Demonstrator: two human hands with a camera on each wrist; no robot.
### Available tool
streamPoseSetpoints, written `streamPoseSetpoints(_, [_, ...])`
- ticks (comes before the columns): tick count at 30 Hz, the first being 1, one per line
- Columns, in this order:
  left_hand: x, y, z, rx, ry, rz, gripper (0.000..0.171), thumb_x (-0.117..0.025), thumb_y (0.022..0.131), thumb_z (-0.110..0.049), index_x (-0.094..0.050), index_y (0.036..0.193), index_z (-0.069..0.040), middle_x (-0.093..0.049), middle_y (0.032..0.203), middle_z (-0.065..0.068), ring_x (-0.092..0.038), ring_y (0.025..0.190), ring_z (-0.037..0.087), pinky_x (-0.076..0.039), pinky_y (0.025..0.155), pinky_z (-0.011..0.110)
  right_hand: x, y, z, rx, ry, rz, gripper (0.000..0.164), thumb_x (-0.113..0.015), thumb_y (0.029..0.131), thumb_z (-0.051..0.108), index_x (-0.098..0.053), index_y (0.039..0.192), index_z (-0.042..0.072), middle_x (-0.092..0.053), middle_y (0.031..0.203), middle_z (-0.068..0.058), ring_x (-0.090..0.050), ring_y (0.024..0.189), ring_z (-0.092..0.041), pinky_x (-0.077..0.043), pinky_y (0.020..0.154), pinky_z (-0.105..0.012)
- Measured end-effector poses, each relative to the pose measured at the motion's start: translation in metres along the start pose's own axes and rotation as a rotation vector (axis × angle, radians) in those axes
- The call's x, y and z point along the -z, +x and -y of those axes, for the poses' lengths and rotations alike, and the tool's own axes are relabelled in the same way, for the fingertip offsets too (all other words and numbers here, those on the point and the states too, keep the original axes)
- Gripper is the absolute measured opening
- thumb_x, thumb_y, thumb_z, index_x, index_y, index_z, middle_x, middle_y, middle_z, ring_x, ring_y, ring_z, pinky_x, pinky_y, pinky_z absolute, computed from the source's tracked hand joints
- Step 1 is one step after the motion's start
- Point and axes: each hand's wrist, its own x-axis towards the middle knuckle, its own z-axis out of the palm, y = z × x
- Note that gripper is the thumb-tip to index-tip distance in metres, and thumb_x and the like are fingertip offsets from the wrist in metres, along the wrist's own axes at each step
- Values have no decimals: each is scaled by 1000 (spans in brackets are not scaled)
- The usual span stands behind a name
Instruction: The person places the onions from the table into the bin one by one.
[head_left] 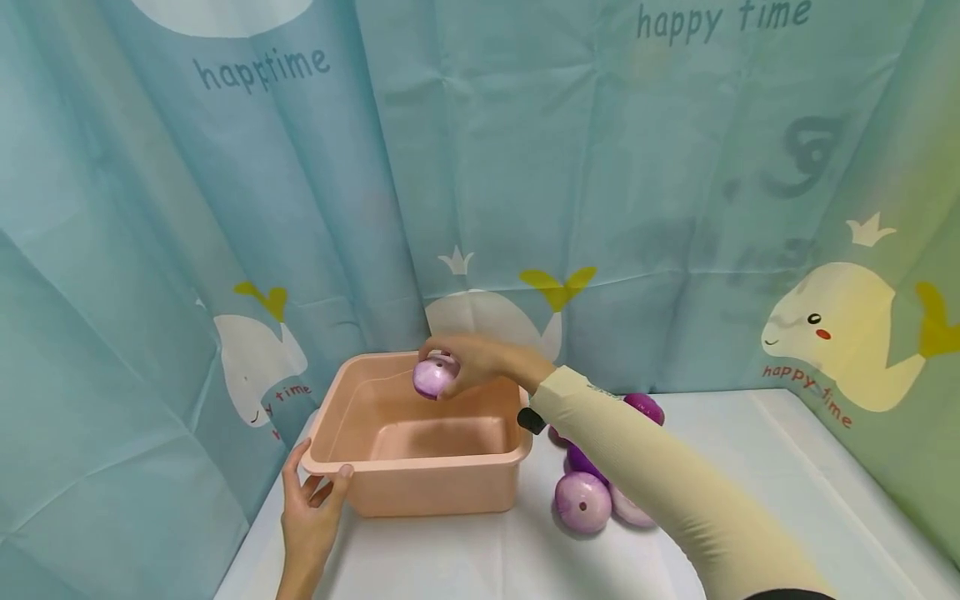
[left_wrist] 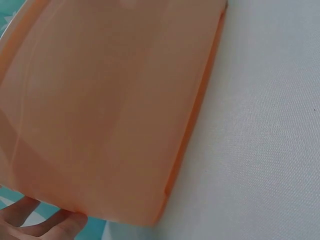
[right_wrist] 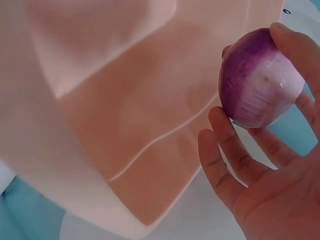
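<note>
A purple-and-white onion (head_left: pixel 432 377) is held in my right hand (head_left: pixel 474 360), above the inside of a pink plastic tub (head_left: pixel 427 463). In the right wrist view the thumb and fingers grip the glossy onion (right_wrist: pixel 260 82) at its sides, while two other fingers stand off below it. My left hand (head_left: pixel 312 508) holds the tub by its front left corner, thumb on the front rim and fingers round the left side. The left wrist view shows the tub's outer wall (left_wrist: pixel 110 110) with fingertips at its lower edge. The visible part of the tub floor is bare.
Right of the tub, several purple onions (head_left: pixel 582 503) lie grouped on the white tabletop (head_left: pixel 450 558), partly hidden by my right sleeve (head_left: pixel 660 475). A blue curtain (head_left: pixel 637 167) with whale prints hangs close behind the tub and along the left side.
</note>
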Motion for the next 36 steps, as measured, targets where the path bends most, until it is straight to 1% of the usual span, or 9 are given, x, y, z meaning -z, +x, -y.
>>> streamPoseSetpoints(3, [0,1,1,-5,-2,4,80,-71,99,-28,-22,162,-32,-34,160,18,-53,119,13,-48,78,5,-3,2,1,-5,18,10,55,-87,82,17,-59,129,14,-63,120,-6,-58,105,-20,-49,90,-29])
streamPoseSetpoints(7, [-1,1,2,-13,-10,3,80,-71,99,-27,-22,162,-31,-34,160,18,-53,122,19,-48,78,5,-4,2,1,-20,2,15,55,-86,82,18,-59,130,15,-62,120,-4,-57,104,-18,-49,89,-28])
streamPoseSetpoints(12, [-2,1,1,-15,-10,-4,79,-72,98,-26,-24,162,-31,-36,160,17,-56,115,13,-49,78,7,-4,0,0,-26,-28,13,55,-85,83,22,-60,131,17,-62,122,-2,-58,105,-18,-49,90,-29])
streamPoseSetpoints(15, [-2,0,0,-18,-13,-2,80,-71,99,-26,-23,162,-31,-34,160,19,-56,121,24,-48,77,6,-5,0,-1,-45,8,32,64,-85,84,24,-56,140,16,-60,135,-5,-57,119,-23,-49,99,-34])
streamPoseSetpoints(18, [-1,0,0,-20,-21,5,81,-71,99,-28,-21,163,-30,-32,162,21,-52,129,37,-47,76,4,-5,1,-1,-55,27,51,75,-85,86,27,-48,149,15,-52,148,-8,-50,135,-27,-43,111,-41])
streamPoseSetpoints(22, [0,-1,0,-18,-32,9,80,-71,99,-28,-21,163,-30,-32,161,22,-51,128,41,-47,76,5,-3,1,0,-47,32,58,81,-84,87,27,-43,155,15,-47,155,-10,-44,141,-30,-37,116,-47])
streamPoseSetpoints(27, [0,-3,0,-9,-27,-4,78,-71,99,-28,-24,161,-32,-37,159,19,-54,123,38,-49,76,7,2,-5,0,-43,76,40,81,-84,87,24,-42,156,13,-45,156,-14,-44,140,-34,-40,114,-50])
streamPoseSetpoints(32, [-1,-1,0,-22,-24,-4,79,-71,99,-28,-23,162,-30,-33,161,19,-51,128,38,-46,77,4,9,-16,-6,30,124,-8,78,-83,88,21,-44,154,8,-44,156,-14,-42,142,-37,-48,106,-54])
streamPoseSetpoints(36, [-1,0,1,-26,-24,-1,81,-71,99,-29,-21,163,-29,-31,162,20,-50,131,42,-45,77,3,16,-32,-11,30,146,-31,79,-84,88,21,-43,154,8,-43,157,-10,-41,143,-38,-49,106,-52])
